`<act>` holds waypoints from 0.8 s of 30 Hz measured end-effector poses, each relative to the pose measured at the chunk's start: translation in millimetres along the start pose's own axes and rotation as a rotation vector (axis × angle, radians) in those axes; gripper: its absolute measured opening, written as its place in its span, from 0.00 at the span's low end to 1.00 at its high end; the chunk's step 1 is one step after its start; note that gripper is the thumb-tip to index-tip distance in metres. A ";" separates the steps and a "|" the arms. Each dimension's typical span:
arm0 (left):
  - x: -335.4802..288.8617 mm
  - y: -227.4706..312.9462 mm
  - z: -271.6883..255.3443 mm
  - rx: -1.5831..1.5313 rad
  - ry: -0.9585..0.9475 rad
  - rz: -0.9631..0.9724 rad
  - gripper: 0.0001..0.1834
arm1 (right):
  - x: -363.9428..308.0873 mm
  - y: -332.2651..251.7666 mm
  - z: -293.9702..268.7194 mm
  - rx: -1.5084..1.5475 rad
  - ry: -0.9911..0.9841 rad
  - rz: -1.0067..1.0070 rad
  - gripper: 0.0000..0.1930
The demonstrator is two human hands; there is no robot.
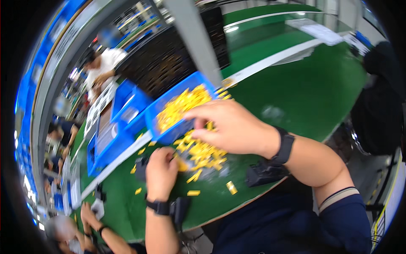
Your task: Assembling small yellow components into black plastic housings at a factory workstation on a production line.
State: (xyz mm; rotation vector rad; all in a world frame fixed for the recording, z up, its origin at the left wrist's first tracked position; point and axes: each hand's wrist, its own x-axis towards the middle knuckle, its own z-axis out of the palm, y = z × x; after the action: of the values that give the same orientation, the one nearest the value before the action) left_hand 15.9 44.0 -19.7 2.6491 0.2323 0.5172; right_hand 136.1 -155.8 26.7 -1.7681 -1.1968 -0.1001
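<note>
My left hand (162, 172) is curled closed beside the near left of a loose pile of small yellow strip-like pieces (203, 154); what lies inside its fingers is hidden. Over that pile, at the near edge of a blue bin (163, 136), is my right hand (232, 126). Its thumb and bent fingers stand apart, with yellow showing through the gap and no piece visibly gripped. Inside the bin lies a heap of similar yellow pieces (184, 106). Dark bands circle both my wrists. A small black object (141, 168) is next to my left hand.
Single yellow pieces, such as this one (231, 187), are scattered on the green table (296, 99). More blue bins (108, 146) stand to the left. A grey post (196, 38) rises behind. Another person's hands (89, 216) are at the lower left; black devices (264, 173) lie near the front edge.
</note>
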 end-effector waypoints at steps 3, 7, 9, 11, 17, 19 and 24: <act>-9.4 -6.3 -10.8 -0.057 0.075 -0.042 0.08 | 2.2 17.7 -31.6 -0.187 0.102 -0.102 0.13; -5.9 -8.7 -12.6 -0.108 0.057 -0.044 0.06 | -15.4 98.7 -119.7 -0.497 0.221 0.072 0.11; -2.1 -15.0 -9.1 -0.175 0.127 0.019 0.04 | -34.5 150.3 -174.5 -0.668 0.288 0.217 0.10; 1.3 16.0 -23.5 0.004 0.007 -0.053 0.09 | -59.6 200.4 -234.7 -0.823 0.338 0.399 0.10; 9.9 20.7 -18.8 -0.033 0.168 -0.287 0.10 | -137.0 301.1 -395.5 -1.206 0.495 0.851 0.11; 15.7 48.7 -17.7 -0.069 0.211 -0.378 0.10 | -148.2 323.8 -430.3 -1.222 0.547 1.018 0.11; 20.9 30.0 -22.1 -0.101 0.248 -0.451 0.11 | -177.8 373.0 -512.6 -1.345 0.729 1.231 0.14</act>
State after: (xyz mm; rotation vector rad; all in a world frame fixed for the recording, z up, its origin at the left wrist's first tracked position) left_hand 28.8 30.6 18.8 2.3259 0.8307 0.6781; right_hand 536.4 -674.3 -39.7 -2.8415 0.8567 -0.8500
